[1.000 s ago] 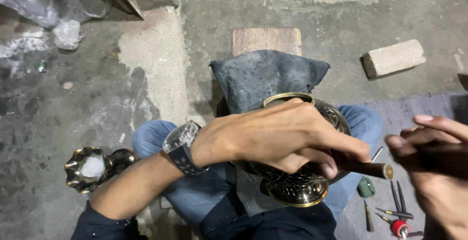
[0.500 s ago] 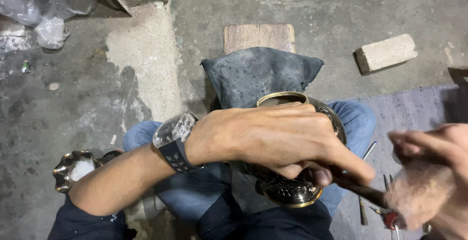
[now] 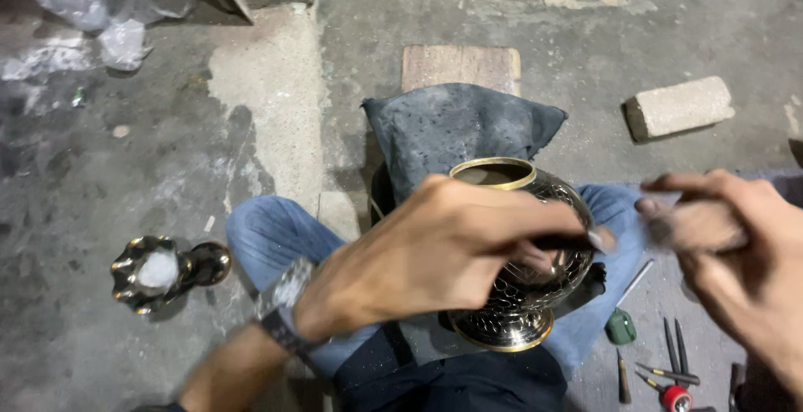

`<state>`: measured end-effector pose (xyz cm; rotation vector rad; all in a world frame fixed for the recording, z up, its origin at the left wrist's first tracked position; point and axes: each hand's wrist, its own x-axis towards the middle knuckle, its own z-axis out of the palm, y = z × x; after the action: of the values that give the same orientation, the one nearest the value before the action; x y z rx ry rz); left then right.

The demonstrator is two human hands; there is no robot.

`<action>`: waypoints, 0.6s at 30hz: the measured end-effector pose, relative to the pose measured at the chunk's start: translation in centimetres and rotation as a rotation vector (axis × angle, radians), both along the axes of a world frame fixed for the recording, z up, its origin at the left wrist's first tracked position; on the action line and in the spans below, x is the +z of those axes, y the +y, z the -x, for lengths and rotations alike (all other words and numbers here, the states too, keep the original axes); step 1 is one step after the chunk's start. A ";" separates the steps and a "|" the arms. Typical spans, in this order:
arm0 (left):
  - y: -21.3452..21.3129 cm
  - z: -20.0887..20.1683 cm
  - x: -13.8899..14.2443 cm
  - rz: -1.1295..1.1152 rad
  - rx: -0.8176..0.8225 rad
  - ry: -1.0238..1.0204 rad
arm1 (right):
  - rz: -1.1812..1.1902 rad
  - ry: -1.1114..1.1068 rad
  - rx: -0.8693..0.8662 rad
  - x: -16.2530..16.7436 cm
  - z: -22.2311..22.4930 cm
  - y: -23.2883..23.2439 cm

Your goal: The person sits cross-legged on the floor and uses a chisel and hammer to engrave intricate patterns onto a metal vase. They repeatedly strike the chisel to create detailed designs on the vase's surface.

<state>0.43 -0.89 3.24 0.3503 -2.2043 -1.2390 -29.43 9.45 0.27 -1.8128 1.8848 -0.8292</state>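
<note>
At far left, crumpled clear plastic (image 3: 92, 10) is lying on the concrete floor (image 3: 276, 102). Below it, a small dark fluted metal dish (image 3: 155, 271) with something pale inside is sitting on the floor just beside my left knee. My wristwatch (image 3: 283, 307) is showing on my left forearm.

At centre, my left hand (image 3: 435, 249) is reaching across an engraved brass vase (image 3: 519, 282); the vase is lying tilted on my lap, its gold-rimmed mouth pointing away from me toward a dark grey cushion (image 3: 460, 127), which is propped against a wooden block (image 3: 460, 67). The fingers are curling around a thin dark tool near the vase's shoulder, but motion blur is hiding the grasp, so I cannot tell how firmly they are closed.

To the right, my right hand (image 3: 728, 245) is hovering clear of the vase, fingers bent around something dark and blurred; whether it is clenched on an object I cannot tell. Beyond it, a pale brick (image 3: 679, 107) is resting on the floor. Below, a green-handled tool (image 3: 621, 326) and several slim chisels (image 3: 673, 353) are lying on a cloth.

Risk, as judged: the round vase is resting only on my thighs, so a glancing push could be rolling it off; a slipping tool tip could be scarring the engraved surface or nicking my left fingers.
</note>
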 end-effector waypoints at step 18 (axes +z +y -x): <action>9.1 2.6 -1.7 -0.415 0.943 0.388 | 0.459 0.357 0.660 10.5 -7.1 -15.6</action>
<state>-2.17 8.24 1.58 1.0601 -1.1679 -1.0581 -22.36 -6.12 10.75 -2.7927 1.1550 -0.7561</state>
